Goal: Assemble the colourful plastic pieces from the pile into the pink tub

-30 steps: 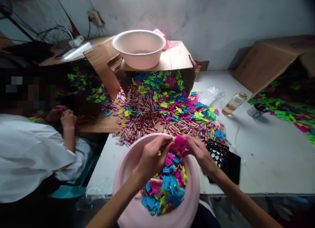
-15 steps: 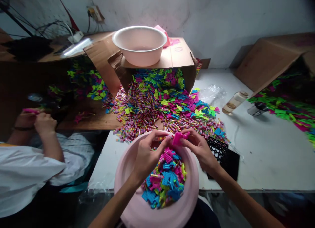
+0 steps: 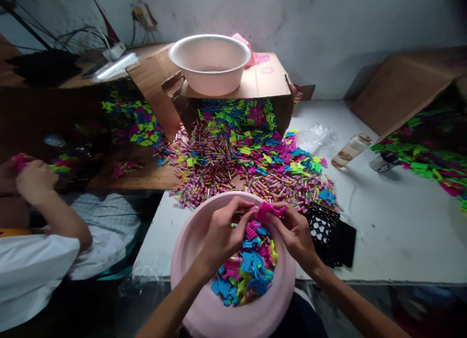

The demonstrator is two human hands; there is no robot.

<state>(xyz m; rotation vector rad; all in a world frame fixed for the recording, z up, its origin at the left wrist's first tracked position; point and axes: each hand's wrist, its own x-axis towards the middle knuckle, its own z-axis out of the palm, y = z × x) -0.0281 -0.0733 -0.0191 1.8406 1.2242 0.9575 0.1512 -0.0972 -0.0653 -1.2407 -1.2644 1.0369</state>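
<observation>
While I watch through the head camera, the right hand (image 3: 297, 233) grips a pink toy piece (image 3: 265, 211) between thumb and fingers, above the pink basin (image 3: 233, 323). The left hand (image 3: 224, 231) has its fingertips drawn together at the piece's left end; I can't tell what they pinch. Below, I see colored toys (image 3: 253, 264) heaped inside the basin. Beyond its rim, small tubes (image 3: 204, 182) lie spilled before a cardboard box (image 3: 275, 84).

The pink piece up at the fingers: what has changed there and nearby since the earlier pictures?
The pink piece has turned in the right hand, which keeps hold; the left hand stays at its edge. The co-worker's hands have moved leftward in view. The pink tub, white basin and bottle stayed put.
</observation>
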